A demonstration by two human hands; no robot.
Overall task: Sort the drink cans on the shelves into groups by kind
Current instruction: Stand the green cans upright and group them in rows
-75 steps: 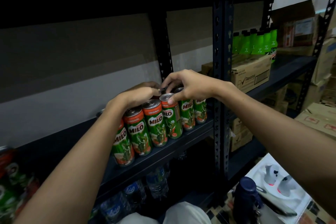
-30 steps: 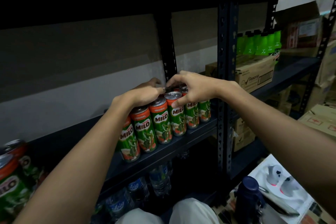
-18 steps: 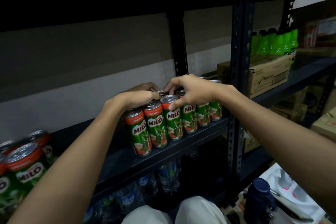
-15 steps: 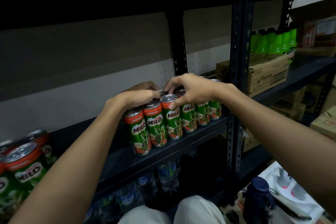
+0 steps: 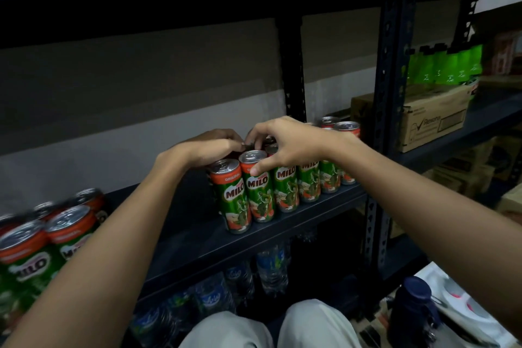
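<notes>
milo cans: the green-and-orange cans stand in two lots on the same dark shelf; the main block sits upright near the upright post, and a second bunch stands well apart at the left edge of view.
view change: the left bunch now fills far more of the corner than it did a couple of seconds ago, while the main block sits further right in frame; the head has turned, so this is not the cans moving.
block change: the front row shows fewer cans left of the hands than before, with the leftmost front can now just beside the left wrist; the block looks packed tighter.
right hand: fingers curled over the can tops, thumb pressing the front of the second can; it has kept this hold throughout.
left hand: curled down over the tops behind the front row; what it grips is hidden.
meaning for the task: judging by this, the block is nearly squared up, and the left bunch probably still needs joining to it.
other: water bottles below; a cardboard box on the next bay.
</notes>
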